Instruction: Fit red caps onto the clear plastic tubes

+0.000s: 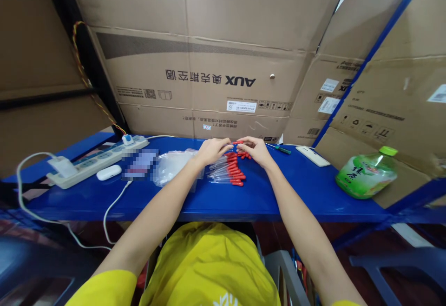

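My left hand (pixel 215 150) and my right hand (pixel 255 149) meet over the far part of the blue tabletop, fingers pinched close together. Between the fingertips is a dropper, its red rubber bulb (pixel 237 143) showing at my right fingers. Its glass tube is mostly hidden by my left hand. Just below lies a row of droppers (pixel 228 170), clear tubes to the left and red bulbs to the right. A few loose red bulbs (pixel 245 155) lie under my right hand. Clear plastic bags (pixel 170 167) lie beneath my left forearm.
On the left are a power strip (pixel 101 159), a white earbud case (pixel 109 172) and a blurred-out flat item with a cable. To the right are a green-handled screwdriver (pixel 283 149), a white phone (pixel 312 156) and a green-labelled bottle (pixel 364 175). Cardboard (pixel 209 55) walls the back.
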Action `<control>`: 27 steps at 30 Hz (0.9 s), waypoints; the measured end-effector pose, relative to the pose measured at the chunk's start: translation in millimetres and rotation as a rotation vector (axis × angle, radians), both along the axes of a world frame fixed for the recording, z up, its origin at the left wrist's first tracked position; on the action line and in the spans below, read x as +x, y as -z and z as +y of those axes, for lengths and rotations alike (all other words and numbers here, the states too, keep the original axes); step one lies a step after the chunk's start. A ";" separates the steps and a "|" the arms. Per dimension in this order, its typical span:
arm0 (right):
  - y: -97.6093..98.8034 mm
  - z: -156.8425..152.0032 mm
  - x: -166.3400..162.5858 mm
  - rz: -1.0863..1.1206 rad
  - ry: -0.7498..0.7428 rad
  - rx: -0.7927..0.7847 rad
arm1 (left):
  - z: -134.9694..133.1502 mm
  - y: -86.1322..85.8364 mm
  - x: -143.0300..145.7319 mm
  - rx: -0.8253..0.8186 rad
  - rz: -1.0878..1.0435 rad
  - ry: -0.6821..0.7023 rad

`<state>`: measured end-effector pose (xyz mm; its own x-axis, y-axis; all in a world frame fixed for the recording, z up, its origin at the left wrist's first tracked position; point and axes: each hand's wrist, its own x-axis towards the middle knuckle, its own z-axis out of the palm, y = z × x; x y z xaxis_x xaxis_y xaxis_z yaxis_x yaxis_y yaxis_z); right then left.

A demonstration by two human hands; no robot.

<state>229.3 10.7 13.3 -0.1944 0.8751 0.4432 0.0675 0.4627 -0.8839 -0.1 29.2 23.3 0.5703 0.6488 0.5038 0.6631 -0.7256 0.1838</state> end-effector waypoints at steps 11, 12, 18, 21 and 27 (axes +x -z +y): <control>-1.2 -0.2 0.1 0.046 0.011 -0.020 | -0.5 -2.1 0.0 0.015 0.110 0.025; -1.3 -0.6 -0.3 0.048 0.009 -0.025 | -0.5 -2.2 0.3 0.015 0.118 0.027; -1.1 -2.2 -1.9 0.050 0.021 -0.037 | 0.5 -1.1 0.3 0.008 0.113 0.054; -0.6 -2.3 -2.3 0.047 0.028 -0.039 | 1.0 0.0 0.7 0.005 0.104 0.059; -0.1 -2.3 -2.6 0.041 0.029 -0.029 | 0.2 0.4 1.9 0.001 0.088 0.068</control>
<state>226.7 8.4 13.4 -0.1511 0.8925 0.4251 0.0435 0.4356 -0.8991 1.7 29.4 22.9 0.6546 0.6068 0.4508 0.6262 -0.7694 0.1264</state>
